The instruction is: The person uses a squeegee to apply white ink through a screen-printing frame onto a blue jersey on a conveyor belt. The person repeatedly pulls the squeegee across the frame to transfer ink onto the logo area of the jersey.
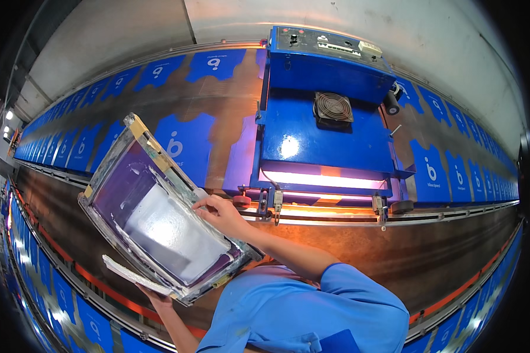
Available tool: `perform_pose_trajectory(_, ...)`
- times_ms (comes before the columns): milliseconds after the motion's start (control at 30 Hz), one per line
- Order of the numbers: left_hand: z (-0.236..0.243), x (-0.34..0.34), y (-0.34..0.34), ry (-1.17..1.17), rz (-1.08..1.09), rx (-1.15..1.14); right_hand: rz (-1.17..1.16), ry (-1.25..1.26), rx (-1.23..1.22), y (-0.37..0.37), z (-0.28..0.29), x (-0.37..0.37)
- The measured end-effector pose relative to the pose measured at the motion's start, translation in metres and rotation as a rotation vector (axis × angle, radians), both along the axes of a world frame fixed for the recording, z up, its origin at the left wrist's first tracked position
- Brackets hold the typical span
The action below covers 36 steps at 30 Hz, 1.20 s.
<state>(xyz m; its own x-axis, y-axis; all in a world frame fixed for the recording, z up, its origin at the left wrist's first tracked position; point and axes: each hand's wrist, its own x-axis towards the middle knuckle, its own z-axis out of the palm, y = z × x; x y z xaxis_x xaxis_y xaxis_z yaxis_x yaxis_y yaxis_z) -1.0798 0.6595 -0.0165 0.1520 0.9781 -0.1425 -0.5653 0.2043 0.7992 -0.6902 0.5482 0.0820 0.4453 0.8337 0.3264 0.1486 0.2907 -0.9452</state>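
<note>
We're steadying the screen frame point(163, 160), right hand point(222, 216) curling fingers at its edge, left hand point(158, 298) supporting below, grip hidden; ideally we're bracing both sides evenly.

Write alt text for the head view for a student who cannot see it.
Person in a blue shirt with a tilted frame, its purple panel partly coated white; the right hand is at its right side, the left hand at a white strip. Beyond, a blue machine with a fan and glowing light spans a table bearing rows of blue cutouts.
</note>
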Motion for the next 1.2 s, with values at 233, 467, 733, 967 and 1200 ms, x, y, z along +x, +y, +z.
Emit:
perform_pose_trajectory(233, 0.017, 0.018, -0.016, 0.03, 0.044, -0.063, 0.065, 0.038, -0.055, 0.013, 0.01, 0.024)
perform_pose_trajectory(467, 0.019, 0.016, -0.013, 0.01, 0.065, -0.086, 0.12, 0.139, -0.064, 0.034, -0.002, 0.036)
perform_pose_trajectory(733, 0.034, -0.005, -0.003, 0.063, 0.089, -0.165, 0.129, 0.342, -0.039, 0.05, -0.002, 0.018)
perform_pose_trajectory(967, 0.024, -0.03, 0.049, 0.115, 0.174, -0.235, 0.035, 0.325, -0.214, 0.079, -0.005, 0.006)
perform_pose_trajectory(1200, 0.004, -0.008, 0.151, 0.108, 0.092, -0.274, -0.334, 0.223, -0.217, 0.118, -0.064, 0.003)
